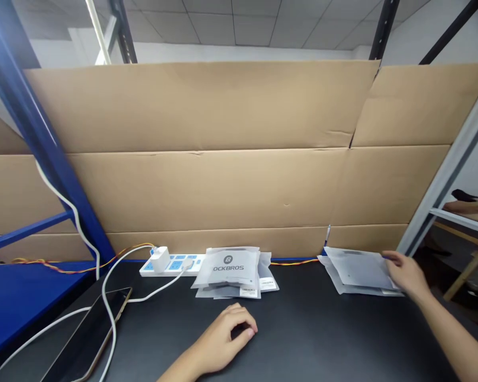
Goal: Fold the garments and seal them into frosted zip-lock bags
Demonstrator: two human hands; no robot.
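Note:
My left hand (228,339) rests on the black tabletop with its fingers loosely curled and the thumb tip close to the index finger. No object shows in it. Beyond it lies a pile of frosted plastic packages; the top package (229,269) carries the print "OCKBROS", and white labels show on lower ones. At the right, my right hand (407,276) has its fingers closed at the right edge of a frosted plastic package (360,267), which lies over at least one more. The thumb is partly hidden.
A white power strip (169,269) with a plugged-in charger (160,258) stands by the cardboard wall (223,191). White cables cross over a dark tablet (91,334) at left. A pen-like stick (327,237) stands behind the right packages. Blue (51,138) and grey posts flank the table.

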